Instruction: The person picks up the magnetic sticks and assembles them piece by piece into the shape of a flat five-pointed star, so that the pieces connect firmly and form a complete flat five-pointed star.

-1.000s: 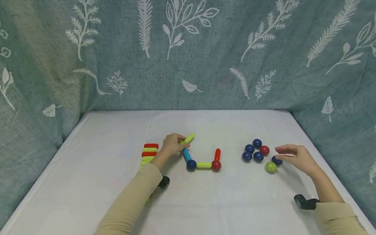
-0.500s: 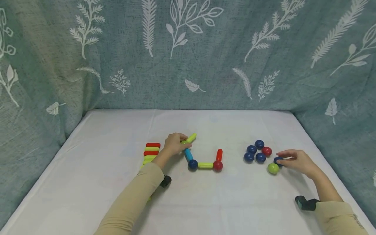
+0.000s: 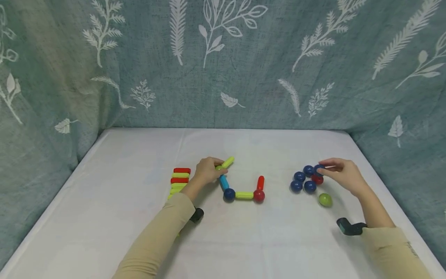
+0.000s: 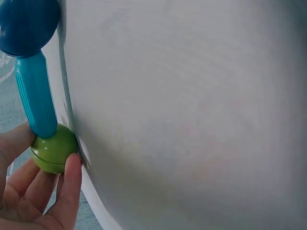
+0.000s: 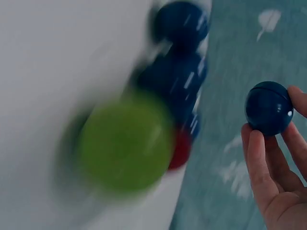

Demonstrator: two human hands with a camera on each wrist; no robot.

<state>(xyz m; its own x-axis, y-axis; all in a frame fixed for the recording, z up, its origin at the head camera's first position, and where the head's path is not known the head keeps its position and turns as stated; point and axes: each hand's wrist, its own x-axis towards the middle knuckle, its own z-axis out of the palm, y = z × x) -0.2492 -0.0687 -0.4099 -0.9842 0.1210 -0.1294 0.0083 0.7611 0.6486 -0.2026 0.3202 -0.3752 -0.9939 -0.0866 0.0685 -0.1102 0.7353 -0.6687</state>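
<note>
My left hand (image 3: 206,170) grips a green ball (image 4: 53,149) at the upper left corner of a joined chain of sticks and balls. From that ball a yellow-green stick (image 3: 228,162) points away, and a light blue stick (image 4: 36,93) runs to a dark blue ball (image 3: 229,195). Another yellow-green stick (image 3: 244,195) links it to a red ball (image 3: 259,196), which bears a red stick (image 3: 260,182). My right hand (image 3: 343,174) pinches a dark blue ball (image 5: 269,108) between thumb and fingers, held over the loose balls.
Several loose dark blue balls (image 3: 296,186) lie at the right with a red ball (image 3: 318,179). A green ball (image 3: 325,200) sits nearer the front. Red and yellow-green sticks (image 3: 179,180) lie in a row beside the left forearm, partly hidden by it.
My right hand has taken hold of the dark blue ball beside the green one and carried it up and away, toward the back left. My left hand stays on its ball.
</note>
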